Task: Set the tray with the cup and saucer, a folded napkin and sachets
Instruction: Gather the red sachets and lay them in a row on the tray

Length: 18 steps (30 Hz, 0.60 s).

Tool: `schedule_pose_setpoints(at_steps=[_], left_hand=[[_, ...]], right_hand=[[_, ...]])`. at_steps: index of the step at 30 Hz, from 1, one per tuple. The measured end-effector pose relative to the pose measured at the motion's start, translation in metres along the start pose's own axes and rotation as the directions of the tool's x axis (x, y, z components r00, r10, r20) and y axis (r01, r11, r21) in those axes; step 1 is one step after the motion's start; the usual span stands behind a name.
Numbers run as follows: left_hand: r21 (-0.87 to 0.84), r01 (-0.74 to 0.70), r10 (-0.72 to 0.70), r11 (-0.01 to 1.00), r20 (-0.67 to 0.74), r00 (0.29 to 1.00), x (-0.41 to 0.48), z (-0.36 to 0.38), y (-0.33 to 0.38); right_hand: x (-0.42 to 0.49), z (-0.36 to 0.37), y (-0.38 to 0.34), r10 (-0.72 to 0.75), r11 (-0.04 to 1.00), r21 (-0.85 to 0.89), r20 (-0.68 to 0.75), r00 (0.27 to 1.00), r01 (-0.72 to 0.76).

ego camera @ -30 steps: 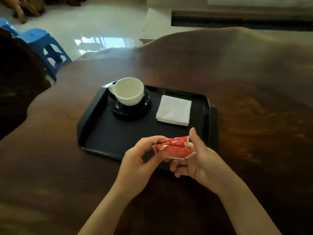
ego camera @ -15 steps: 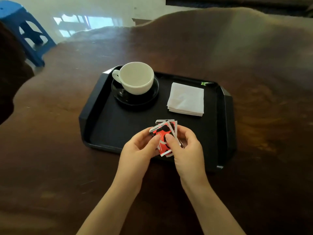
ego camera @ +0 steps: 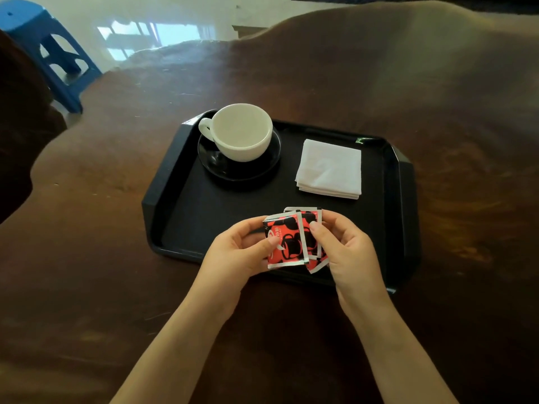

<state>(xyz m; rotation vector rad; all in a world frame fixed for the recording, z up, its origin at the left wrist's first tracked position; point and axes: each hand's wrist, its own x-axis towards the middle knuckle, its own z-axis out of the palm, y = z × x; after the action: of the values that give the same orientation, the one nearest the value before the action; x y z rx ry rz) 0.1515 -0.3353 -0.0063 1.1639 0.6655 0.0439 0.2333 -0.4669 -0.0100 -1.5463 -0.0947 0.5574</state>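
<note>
Holding a small fan of red, black and white sachets (ego camera: 293, 239) between both hands, a person works above the near edge of a black tray (ego camera: 163, 199). The sachets overlap one another, and their exact number cannot be told. The left hand (ego camera: 236, 255) grips the stack from the left side, thumb pressed on the front packet and fingers curled behind. The right hand (ego camera: 347, 252) pinches the stack from the right, thumb on the front and fingers wrapped around the back edge. Whether the sachets touch the tray floor cannot be told.

On the tray's far left stands a white cup (ego camera: 240, 132), upright and empty, handle pointing left, resting on a dark glossy saucer (ego camera: 210, 158). To its right, well apart from the saucer, a white folded napkin (ego camera: 329, 169) lies flat near the tray's far right corner.

The tray sits on a dark brown wooden table (ego camera: 87, 258) with an irregular curved edge. Beyond the table, at the upper left, a blue plastic stool (ego camera: 38, 39) stands on a pale shiny floor (ego camera: 175, 13).
</note>
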Motion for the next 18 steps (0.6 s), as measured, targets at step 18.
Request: schedule_pose_setpoints(at_steps=[18], left_hand=[[0.004,0.069,-0.069,0.998,-0.023,0.997,-0.0059,0.0009,0.0003]], right_hand=[[-0.0036,-0.0025,0.0086,-0.036,0.999,0.011,0.001,0.999,0.036]])
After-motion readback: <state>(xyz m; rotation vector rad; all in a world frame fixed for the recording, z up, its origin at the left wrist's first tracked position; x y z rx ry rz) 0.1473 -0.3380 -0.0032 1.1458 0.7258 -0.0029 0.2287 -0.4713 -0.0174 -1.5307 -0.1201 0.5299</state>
